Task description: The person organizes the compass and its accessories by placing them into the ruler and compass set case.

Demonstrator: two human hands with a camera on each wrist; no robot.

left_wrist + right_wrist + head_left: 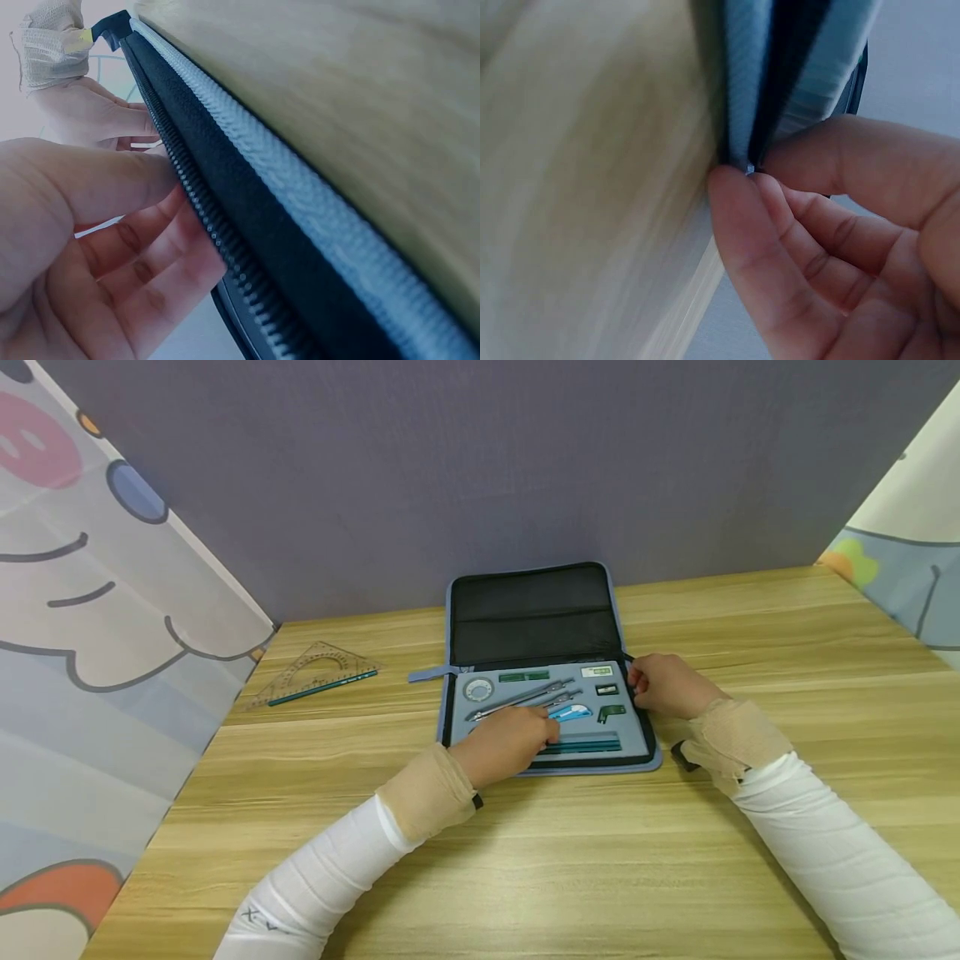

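An unzipped geometry set case [649, 758] lies with its black lid [534, 597] folded back. Its grey tray holds compasses [517, 700], a white round piece [477, 690], an eraser [597, 671], a sharpener [607, 690], a blue-and-white piece [572, 712] and teal pencils [581, 746]. My left hand [506, 743] reaches over the tray's lower part, beside the pencils. In the left wrist view its fingertips disappear behind the zipper [202, 202], so whether they hold anything is hidden. My right hand [670, 685] pinches the case's right edge near the hinge, thumb against index finger [742, 232].
A clear set square [315, 664] lies left of the case, with a teal pencil [322, 688] across its lower edge. Behind the wooden table [570, 868] stands a grey panel [480, 485]. A blue tab [427, 674] sticks out left of the case.
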